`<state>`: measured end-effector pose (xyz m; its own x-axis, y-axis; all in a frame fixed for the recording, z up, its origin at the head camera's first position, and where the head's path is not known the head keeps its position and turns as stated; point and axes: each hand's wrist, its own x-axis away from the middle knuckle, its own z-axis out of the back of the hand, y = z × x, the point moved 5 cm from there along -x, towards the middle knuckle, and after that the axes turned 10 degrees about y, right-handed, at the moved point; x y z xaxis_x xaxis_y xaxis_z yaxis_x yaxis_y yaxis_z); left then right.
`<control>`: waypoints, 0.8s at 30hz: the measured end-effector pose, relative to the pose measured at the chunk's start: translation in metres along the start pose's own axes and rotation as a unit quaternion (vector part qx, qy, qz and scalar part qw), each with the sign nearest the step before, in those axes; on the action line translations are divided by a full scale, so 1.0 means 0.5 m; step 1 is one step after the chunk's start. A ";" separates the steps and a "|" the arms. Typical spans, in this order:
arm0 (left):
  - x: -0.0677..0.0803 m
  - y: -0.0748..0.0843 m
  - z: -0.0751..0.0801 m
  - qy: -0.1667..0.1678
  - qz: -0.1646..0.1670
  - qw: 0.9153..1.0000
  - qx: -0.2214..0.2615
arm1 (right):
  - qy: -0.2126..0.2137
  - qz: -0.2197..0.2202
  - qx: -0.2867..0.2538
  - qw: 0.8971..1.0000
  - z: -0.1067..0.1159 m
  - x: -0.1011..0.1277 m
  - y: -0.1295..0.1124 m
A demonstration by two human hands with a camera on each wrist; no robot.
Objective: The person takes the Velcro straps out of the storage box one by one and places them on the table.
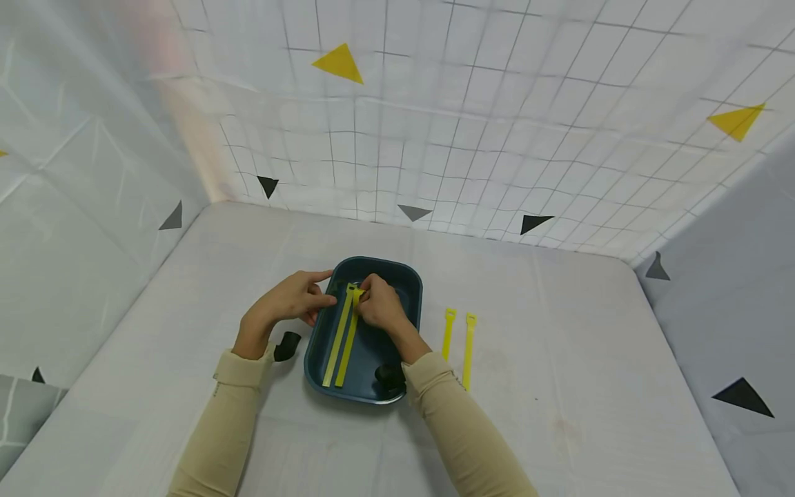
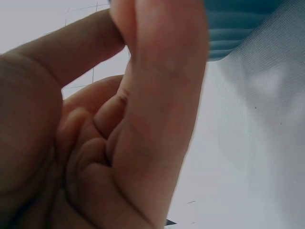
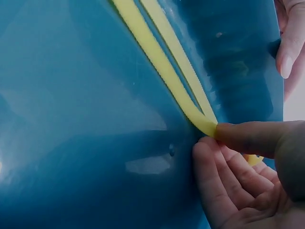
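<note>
A dark blue tray (image 1: 406, 276) lies on the white table, with a long yellow strap (image 1: 340, 345) in it that is folded back on itself. My right hand (image 1: 362, 293) pinches the strap's fold between thumb and fingers at the tray's far end. In the right wrist view the fold (image 3: 205, 121) sits in that pinch of my right hand (image 3: 214, 138), against the tray floor (image 3: 71, 119). My left hand (image 1: 329, 288) is at the tray's left rim, with thumb and index finger straight. In the left wrist view the other fingers of my left hand (image 2: 143, 119) are curled beside the tray wall (image 2: 238, 28).
Two more yellow straps (image 1: 448, 335) (image 1: 468, 348) lie side by side on the table just right of the tray. White gridded walls with triangle marks close in the back and both sides. A black camera (image 1: 287, 345) sits at each wrist.
</note>
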<state>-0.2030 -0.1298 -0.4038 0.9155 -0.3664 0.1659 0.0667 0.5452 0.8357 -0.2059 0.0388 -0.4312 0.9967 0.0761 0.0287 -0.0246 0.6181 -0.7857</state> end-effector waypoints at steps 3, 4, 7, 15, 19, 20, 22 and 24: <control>0.000 0.000 0.001 0.001 -0.003 1.000 0.001 | 0.002 0.000 -0.008 1.000 0.000 0.000 0.000; 0.000 0.000 0.000 0.001 -0.003 1.000 0.001 | 0.001 0.001 -0.012 1.000 0.000 0.000 0.001; 0.001 0.000 0.000 -0.001 -0.003 1.000 0.001 | -0.004 -0.002 -0.027 1.000 -0.001 0.002 0.001; 0.000 0.002 -0.001 0.001 0.003 1.000 0.001 | 0.004 -0.024 -0.074 0.997 0.003 0.004 0.003; -0.001 0.002 0.000 0.002 0.005 1.000 0.002 | 0.020 -0.016 -0.074 0.997 0.007 0.004 -0.001; -0.001 0.001 0.000 0.002 0.005 1.000 0.002 | 0.024 -0.014 -0.076 0.997 0.007 0.004 -0.001; -0.001 0.000 -0.001 0.002 0.005 1.000 0.003 | 0.032 -0.015 -0.083 0.996 0.009 0.004 -0.001; -0.001 0.000 -0.002 0.001 0.004 1.000 0.003 | 0.042 -0.019 -0.094 0.995 0.010 0.004 0.000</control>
<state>-0.2032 -0.1291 -0.4045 0.9166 -0.3607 0.1723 0.0562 0.5430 0.8378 -0.2042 0.0431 -0.4280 0.9998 -0.0156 0.0146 0.0202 0.4623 -0.8865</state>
